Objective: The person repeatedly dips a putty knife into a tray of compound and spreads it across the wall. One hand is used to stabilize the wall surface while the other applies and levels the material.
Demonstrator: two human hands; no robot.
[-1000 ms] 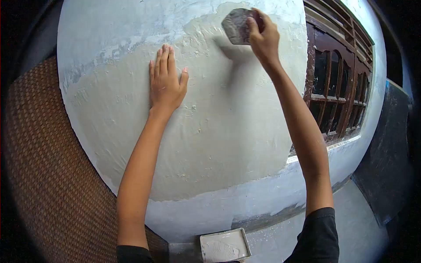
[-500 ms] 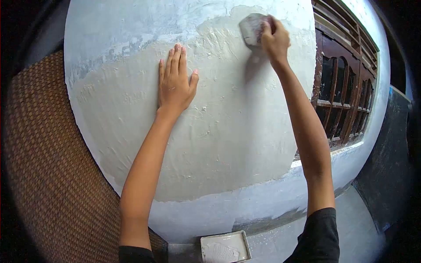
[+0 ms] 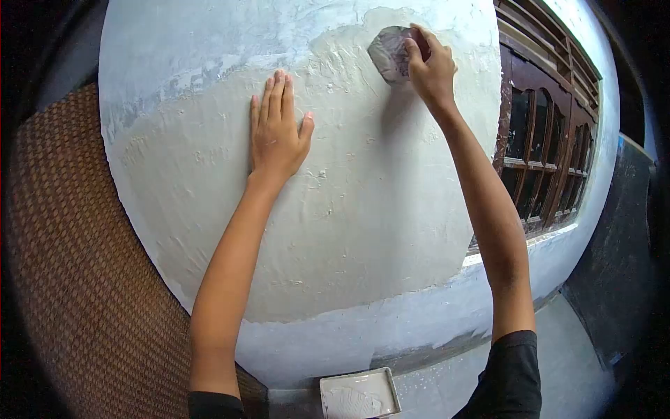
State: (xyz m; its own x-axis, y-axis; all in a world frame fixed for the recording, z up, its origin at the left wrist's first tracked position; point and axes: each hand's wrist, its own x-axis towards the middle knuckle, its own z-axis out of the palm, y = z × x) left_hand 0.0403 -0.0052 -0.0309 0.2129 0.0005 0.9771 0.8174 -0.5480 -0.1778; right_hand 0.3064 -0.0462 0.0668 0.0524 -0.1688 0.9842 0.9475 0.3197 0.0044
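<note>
A plastered wall (image 3: 363,209) fills most of the view, its grey-beige coat wet and ridged. A brown woven panel (image 3: 77,265) stands at the left and a dark wooden window (image 3: 544,153) at the right. A shallow tray (image 3: 359,394) smeared with plaster lies on the floor below. The left hand (image 3: 278,136) lies flat on the wall, fingers stretched out, holding nothing. The right hand (image 3: 429,70), high and to the right, has its fingers closed on a flat scraper (image 3: 389,54), which is pressed to the wall near the coat's upper edge.

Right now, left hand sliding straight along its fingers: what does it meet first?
The left hand, flat on the wall, points up: it would first cross the fresh plaster's upper edge onto old paint; no object apparent.
</note>
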